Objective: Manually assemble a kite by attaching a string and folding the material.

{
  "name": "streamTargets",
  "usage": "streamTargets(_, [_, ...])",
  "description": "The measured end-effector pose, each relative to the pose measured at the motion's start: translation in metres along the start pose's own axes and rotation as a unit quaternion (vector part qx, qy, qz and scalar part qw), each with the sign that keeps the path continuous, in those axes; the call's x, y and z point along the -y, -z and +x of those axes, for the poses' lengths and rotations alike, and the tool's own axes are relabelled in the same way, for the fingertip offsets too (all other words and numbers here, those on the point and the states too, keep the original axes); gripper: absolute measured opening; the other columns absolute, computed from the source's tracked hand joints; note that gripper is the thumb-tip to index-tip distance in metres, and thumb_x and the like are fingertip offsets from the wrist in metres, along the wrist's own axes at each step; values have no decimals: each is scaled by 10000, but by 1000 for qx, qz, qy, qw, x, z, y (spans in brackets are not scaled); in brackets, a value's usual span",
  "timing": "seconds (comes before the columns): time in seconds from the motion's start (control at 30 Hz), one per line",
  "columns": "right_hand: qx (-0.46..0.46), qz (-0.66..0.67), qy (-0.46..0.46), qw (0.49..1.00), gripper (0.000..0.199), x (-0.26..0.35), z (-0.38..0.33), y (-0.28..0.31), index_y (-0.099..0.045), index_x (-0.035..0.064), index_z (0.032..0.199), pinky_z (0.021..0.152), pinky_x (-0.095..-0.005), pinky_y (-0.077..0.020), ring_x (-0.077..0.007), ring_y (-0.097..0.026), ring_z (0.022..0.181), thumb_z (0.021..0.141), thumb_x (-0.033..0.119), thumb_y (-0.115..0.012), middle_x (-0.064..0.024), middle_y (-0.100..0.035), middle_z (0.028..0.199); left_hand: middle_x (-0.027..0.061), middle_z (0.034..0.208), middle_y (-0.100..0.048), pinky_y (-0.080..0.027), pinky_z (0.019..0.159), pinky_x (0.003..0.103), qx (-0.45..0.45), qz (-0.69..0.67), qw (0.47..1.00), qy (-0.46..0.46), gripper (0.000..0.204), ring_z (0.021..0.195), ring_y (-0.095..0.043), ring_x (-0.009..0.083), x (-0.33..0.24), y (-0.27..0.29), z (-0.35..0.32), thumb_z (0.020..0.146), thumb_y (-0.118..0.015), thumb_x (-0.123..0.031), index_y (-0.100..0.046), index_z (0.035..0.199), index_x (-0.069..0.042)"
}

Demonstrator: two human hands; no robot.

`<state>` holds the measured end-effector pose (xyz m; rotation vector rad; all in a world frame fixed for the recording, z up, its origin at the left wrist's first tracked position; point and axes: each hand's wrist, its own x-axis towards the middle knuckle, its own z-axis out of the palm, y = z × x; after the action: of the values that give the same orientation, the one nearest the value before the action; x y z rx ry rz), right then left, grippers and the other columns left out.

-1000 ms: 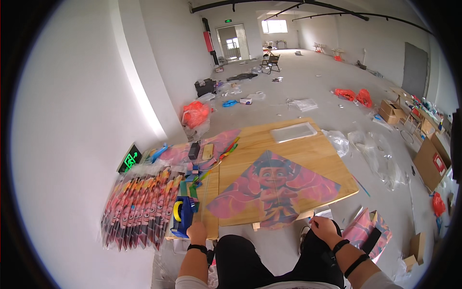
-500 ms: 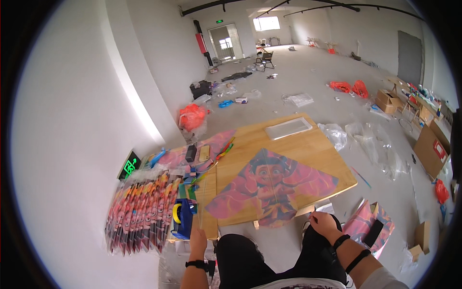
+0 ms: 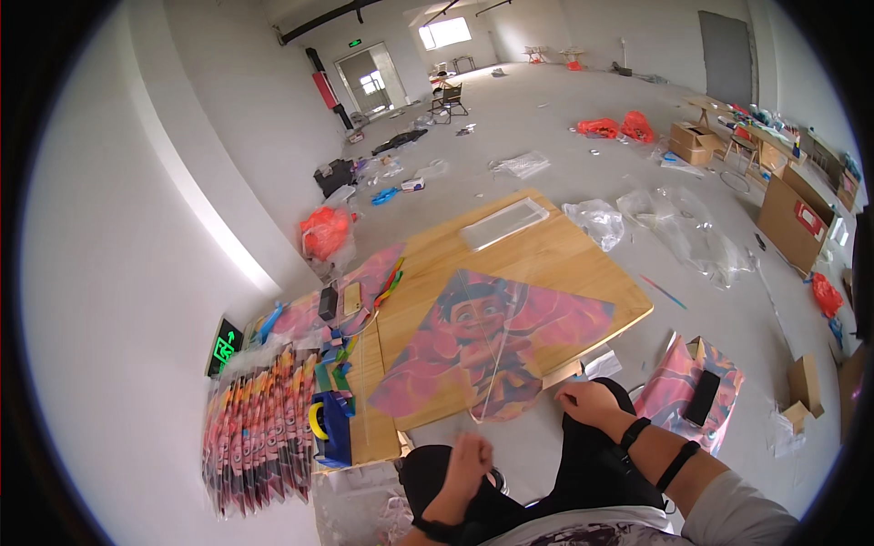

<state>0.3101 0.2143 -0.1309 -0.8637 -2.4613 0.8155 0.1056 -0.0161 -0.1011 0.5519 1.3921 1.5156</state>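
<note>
A kite (image 3: 546,314) printed with a cartoon figure in pink and purple lies spread on the wooden table (image 3: 583,264). My left hand (image 3: 466,464), slightly blurred, is closed just off the table's front edge, below the kite's lower tip. A thin pale rod (image 3: 494,382) slants up from near its fingers across the kite and appears to be in its grip. My right hand (image 3: 587,402) is held above my right thigh, beside the table edge, its fingers curled in. What they hold, if anything, is hidden.
A blue tape dispenser (image 3: 331,432) stands at the table's left front, beside a row of packed kites (image 3: 264,419). A phone (image 3: 353,298) and a black box (image 3: 329,303) lie farther back. A clear tray (image 3: 505,224) sits at the far edge. Right of me stands a kite-patterned box (image 3: 692,391).
My left hand has moved right from beside the tape dispenser to below the kite, and a thin rod now crosses the kite. My right hand stays near my thigh. The view has shifted.
</note>
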Motion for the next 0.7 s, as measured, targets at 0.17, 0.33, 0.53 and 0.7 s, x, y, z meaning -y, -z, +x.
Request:
streamTargets(0.17, [65,63,-76,993,306,21,9,-9,-720,107,1037,731,-430,-555,-318,-716,823,970,369,-578,-89,-743,856,25,738,-469,-306,472,270,11,-213,968,132,264,518,-375,120,43,-51,49,1085,-396,-274,-439,873,-122])
streamTargets(0.33, [75,213,-143,964,364,-12,23,-81,-721,25,1003,619,-307,-531,-143,-683,687,1005,371,-607,-75,-719,805,10,771,-491,-330,496,279,-12,-206,966,157,262,556,-389,122,73,-84,77,1098,-386,-310,-449,914,-134])
streamTargets(0.53, [145,365,-205,897,305,-16,35,-78,-728,35,984,587,-266,-504,-82,-625,620,1009,319,-618,-22,-682,765,-30,806,-473,-319,524,240,4,-212,957,198,162,596,-390,90,72,-89,92,1085,-414,-285,-490,985,-184])
streamTargets(0.7, [119,432,-214,868,262,-16,43,-95,-724,34,959,603,-266,-505,-89,-624,634,996,278,-637,-29,-683,764,-15,820,-498,-323,495,254,24,-168,968,187,288,564,-401,89,80,-67,114,1104,-386,-384,-478,984,-139])
